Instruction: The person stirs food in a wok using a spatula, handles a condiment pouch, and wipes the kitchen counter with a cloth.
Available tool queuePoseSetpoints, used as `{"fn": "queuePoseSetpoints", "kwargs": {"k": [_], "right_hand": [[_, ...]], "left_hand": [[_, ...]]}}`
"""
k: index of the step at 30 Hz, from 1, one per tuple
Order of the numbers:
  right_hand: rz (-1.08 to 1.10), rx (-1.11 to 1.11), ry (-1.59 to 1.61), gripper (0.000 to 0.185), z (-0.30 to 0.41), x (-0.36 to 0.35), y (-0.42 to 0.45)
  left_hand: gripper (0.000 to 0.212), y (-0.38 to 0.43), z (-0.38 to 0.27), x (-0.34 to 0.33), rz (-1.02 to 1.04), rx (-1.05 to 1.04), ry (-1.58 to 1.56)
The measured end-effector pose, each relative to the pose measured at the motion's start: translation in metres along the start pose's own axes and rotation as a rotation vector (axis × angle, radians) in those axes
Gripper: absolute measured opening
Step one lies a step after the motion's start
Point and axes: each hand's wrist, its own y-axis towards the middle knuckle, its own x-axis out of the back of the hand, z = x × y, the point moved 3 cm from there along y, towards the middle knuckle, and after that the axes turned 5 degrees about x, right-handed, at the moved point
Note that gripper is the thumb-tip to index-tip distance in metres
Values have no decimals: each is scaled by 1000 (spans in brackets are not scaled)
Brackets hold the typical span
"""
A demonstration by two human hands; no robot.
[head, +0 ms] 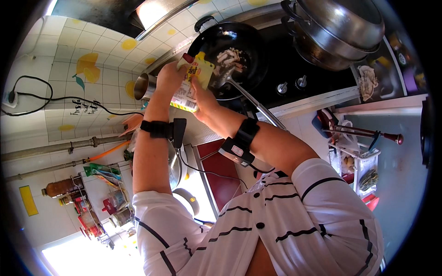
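Both my hands grip a yellow sauce pouch (203, 71) that bears writing and has a yellow spout at its top corner. My left hand (170, 78) is on its left side, and a dark red piece shows by the fingertips. My right hand (204, 98) holds the lower right part, thumb across the front. The pouch is tilted beside the near left rim of a black wok (253, 51). Pale meat strips (229, 58) lie in the wok. A metal spatula (243, 90) rests in it, its handle reaching out towards my right forearm.
A lidded steel steamer pot (340, 31) stands on the black glass hob (276, 63), right of the wok. Two hob knobs (291, 85) face me. A steel cup (143, 86) stands left of my left hand. A black cable (72, 98) runs along the tiled wall.
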Motion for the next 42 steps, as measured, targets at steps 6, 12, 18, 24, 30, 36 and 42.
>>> {"fn": "queuePoseSetpoints", "kwargs": {"k": [6,12,18,24,30,36,42], "right_hand": [[56,56,-161,38,5,-4,-12],[161,125,-376,53,20,12,-21],[503,296,-1181,55,113,30,-106],[510,838,-2127,47,194,81,-164],[331,552,-2139,47,183,110,-137],[275,652,-2027,42,192,94,-139],[237,351,-1734,38,190,102,-113]], "left_hand": [[37,-14,15,0,-12,74,-361],[37,-38,7,10,-181,107,-508],[35,-71,10,16,-403,110,-599],[28,-116,13,23,-570,115,-897],[24,-163,20,24,-647,145,-1134],[25,-212,21,31,-748,131,-1101],[21,-256,23,41,-805,88,-1041]]}}
